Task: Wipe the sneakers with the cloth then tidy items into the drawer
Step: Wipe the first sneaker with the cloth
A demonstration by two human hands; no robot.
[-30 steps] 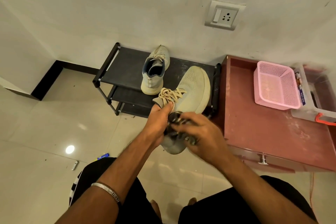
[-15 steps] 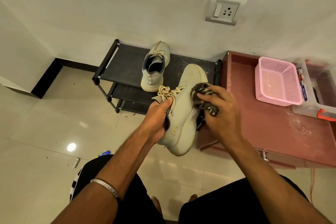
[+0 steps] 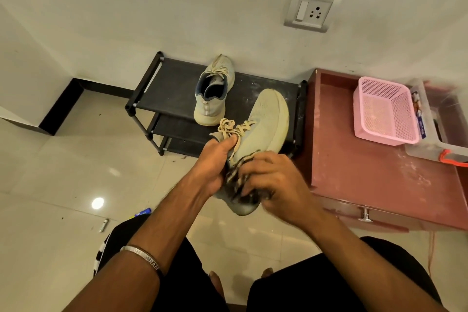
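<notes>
A pale beige sneaker point(image 3: 263, 124) is held in the air in front of me, toe pointing away. My left hand point(image 3: 215, 164) grips it at the collar, thumb beside the tan laces. My right hand point(image 3: 273, 182) holds a dark striped cloth point(image 3: 236, 177) pressed against the sneaker's heel side. The second sneaker point(image 3: 214, 91) stands on the top shelf of the black shoe rack point(image 3: 172, 86), heel toward me. A reddish-brown cabinet point(image 3: 354, 172) to the right has a drawer with a metal handle point(image 3: 366, 215) at its front, shut.
A pink mesh basket point(image 3: 387, 111) and a clear plastic box point(image 3: 440, 119) sit on the cabinet top. A wall socket point(image 3: 312, 10) is above. Small items point(image 3: 103, 225) lie on the tiled floor at left. My knees are at the bottom edge.
My right hand with the cloth slid from the sneaker's mid side back down to the heel. The sneaker stays in my left hand's grip.
</notes>
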